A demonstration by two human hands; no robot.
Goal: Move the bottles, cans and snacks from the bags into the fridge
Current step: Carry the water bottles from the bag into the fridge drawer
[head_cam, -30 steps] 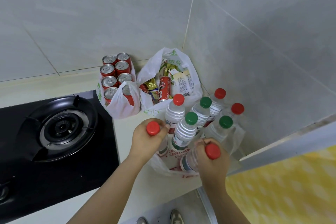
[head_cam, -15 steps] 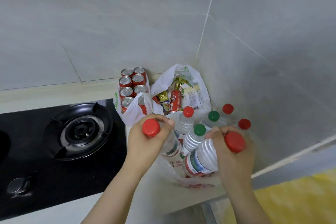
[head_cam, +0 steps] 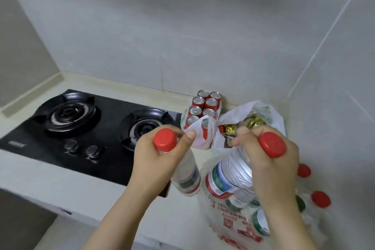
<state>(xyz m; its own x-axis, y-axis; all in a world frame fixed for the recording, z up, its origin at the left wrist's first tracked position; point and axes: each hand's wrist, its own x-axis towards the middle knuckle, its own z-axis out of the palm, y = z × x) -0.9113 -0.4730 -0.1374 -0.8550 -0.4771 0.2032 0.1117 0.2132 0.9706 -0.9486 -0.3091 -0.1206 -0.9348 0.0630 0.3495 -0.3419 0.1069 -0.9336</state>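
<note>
Left hand [head_cam: 156,160] wraps neck of red-capped bottle [head_cam: 183,170], frame centre. Right hand [head_cam: 269,166] grips second red-capped bottle [head_cam: 229,174] above bottle bag [head_cam: 233,223], lower right. Cans [head_cam: 205,105], snack bag [head_cam: 253,115] behind, beside stove [head_cam: 87,126].

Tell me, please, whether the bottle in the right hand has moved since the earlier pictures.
Yes. The bottle in the right hand has risen above the caps left in the bottle bag.
</note>
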